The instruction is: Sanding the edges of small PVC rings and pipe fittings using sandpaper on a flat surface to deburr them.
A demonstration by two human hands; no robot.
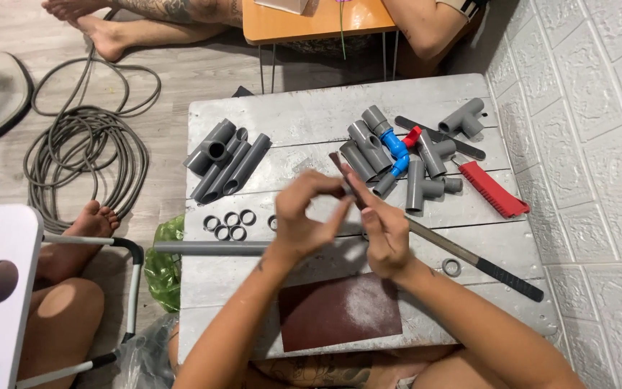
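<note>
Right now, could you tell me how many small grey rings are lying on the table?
7: five clustered left of the left hand, one beside its wrist, one near the file; hands may hide others.

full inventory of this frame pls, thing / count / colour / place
pipe lengths: several, grey, table's left
rings: about six, grey, below the pipe lengths
tee fittings: several, grey, table's right
valve: one, blue with red handle, among the fittings
saw: one, red handle, right edge
long pipe: one, grey, across the table
sandpaper sheet: one, dark red, near edge
hose: one coil, grey, floor
left hand: pinching a small piece
right hand: holding a sandpaper strip
</note>
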